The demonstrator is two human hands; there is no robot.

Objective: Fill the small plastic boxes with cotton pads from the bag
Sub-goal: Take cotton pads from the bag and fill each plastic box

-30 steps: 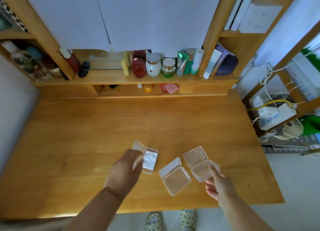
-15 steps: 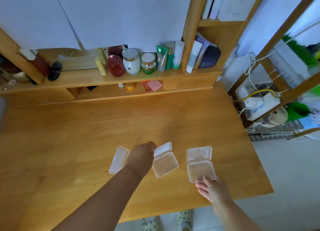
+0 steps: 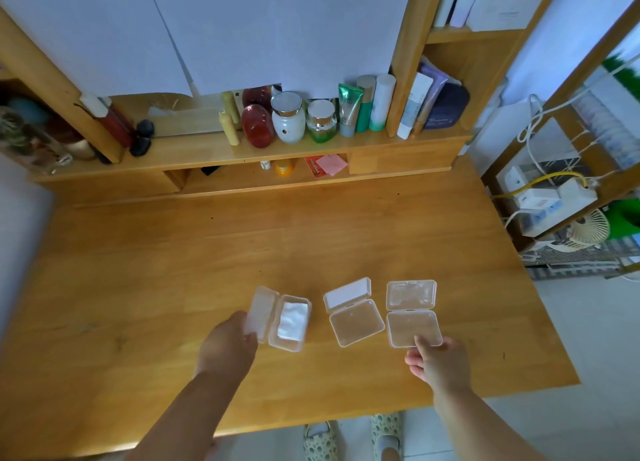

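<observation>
On the wooden desk, left fingers pinch the filled box's lid; right fingers touch an empty box.

Wooden desk carries three open plastic boxes, one holding cotton pads

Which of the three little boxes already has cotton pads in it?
The leftmost box, by the left hand; white pads lie inside. The middle box and right box look empty.
</observation>
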